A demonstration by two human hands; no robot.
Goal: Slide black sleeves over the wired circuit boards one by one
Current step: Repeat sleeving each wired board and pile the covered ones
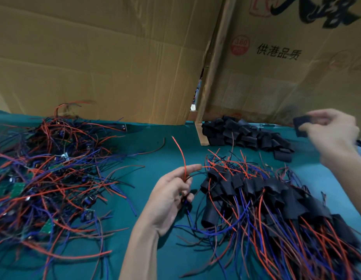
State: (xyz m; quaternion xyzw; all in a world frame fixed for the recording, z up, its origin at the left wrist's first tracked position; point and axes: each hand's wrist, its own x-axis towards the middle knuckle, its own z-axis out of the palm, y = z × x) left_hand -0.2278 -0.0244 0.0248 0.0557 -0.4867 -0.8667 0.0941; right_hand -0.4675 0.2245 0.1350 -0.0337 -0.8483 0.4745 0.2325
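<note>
At a green-covered bench [155,138], a person's left hand [171,197] is raised palm-up near the middle of the frame, its fingers curled around a wired board [185,200] that is mostly hidden inside the grip. The board's red wire [180,154] rises from between the fingers and arcs up and to the left, away from the person, while its blue wire [192,219] trails down toward the person; the bundle's long axis thus runs roughly near to far. The index finger is stretched out to the right, pointing at the nearby heap.

The right hand [333,134], blurred, is lifted at the right edge of the frame above the bench, fingers and thumb pinching a single black sleeve [300,126]. The sleeve's flat face is turned toward the camera; its long axis cannot be told through the blur.

Behind and left of that hand, a pile of loose sleeves [246,136] lies against the foot of a cardboard wall [104,57]. Nearer the person, on the right, lies a heap of sleeved boards [266,195], wires fanning toward the near right corner. On the left spreads a tangle of bare boards [44,174] with red, blue and dark leads.
</note>
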